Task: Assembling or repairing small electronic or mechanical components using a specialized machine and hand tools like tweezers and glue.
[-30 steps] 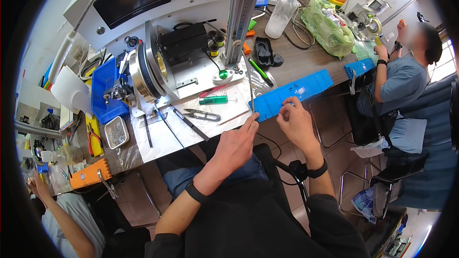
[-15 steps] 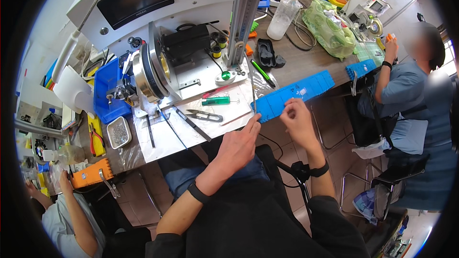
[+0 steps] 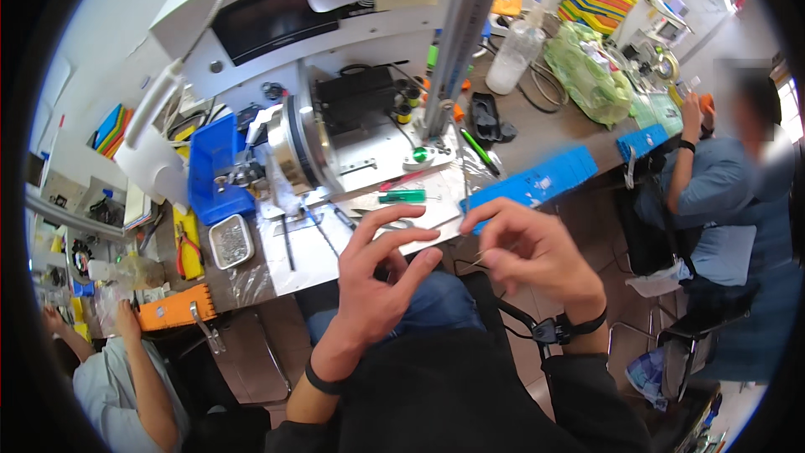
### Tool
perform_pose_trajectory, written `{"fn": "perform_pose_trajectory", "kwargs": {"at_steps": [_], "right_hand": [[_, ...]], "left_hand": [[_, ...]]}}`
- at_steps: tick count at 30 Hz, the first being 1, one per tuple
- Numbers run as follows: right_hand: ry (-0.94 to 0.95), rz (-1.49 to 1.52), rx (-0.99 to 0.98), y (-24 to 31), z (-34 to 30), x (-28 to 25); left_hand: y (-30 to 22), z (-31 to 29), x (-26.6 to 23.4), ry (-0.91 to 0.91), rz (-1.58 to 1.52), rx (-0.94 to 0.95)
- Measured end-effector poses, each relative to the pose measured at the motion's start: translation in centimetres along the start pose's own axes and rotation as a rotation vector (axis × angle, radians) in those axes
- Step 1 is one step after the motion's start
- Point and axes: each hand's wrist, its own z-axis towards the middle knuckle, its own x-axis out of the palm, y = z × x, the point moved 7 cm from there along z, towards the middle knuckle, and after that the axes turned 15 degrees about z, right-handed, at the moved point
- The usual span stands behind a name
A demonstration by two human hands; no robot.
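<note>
Strand: very thin, short, wire-like, pale yellowish where it catches light; blurred, material and full length cannot be told. It sits just right of centre in the frame, at the fingertips of the right hand, slanting slightly. Right hand: thumb and forefinger pinched on the strand, other fingers curled, partly hidden behind. Left hand: centre of frame, fingers spread and bent, thumb well apart from forefinger, nothing visible in it. Hands near each other, apart, both in front of the worktop edge. Blue strip: right of centre, long, flat, on the worktop, lower end partly behind right hand. Green-handled tool: on the white sheet, above left hand in the frame. White dish of small greyish bits at left of frame, just below blue tray. Round metal wheel upper left of centre.
</note>
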Motion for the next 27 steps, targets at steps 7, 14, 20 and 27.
{"fn": "perform_pose_trajectory", "kwargs": {"at_steps": [7, 14, 20, 27], "right_hand": [[0.178, -0.373, -0.189, 0.0, 4.7, 8.0], [0.130, -0.114, -0.212, -0.8, 6.2, 11.3], [0.076, 0.092, -0.121, -2.8, 6.4, 13.0], [0.157, -0.146, -0.146, -4.1, 7.0, 15.1]], "left_hand": [[-1.5, -1.9, -6.5, -0.208, 0.156, 0.040], [4.1, -2.9, -7.8, -0.084, -0.640, -0.265], [5.0, -2.3, -8.1, -0.089, -1.223, -0.212], [5.3, -2.3, -7.8, 0.032, -1.251, -0.295]]}}
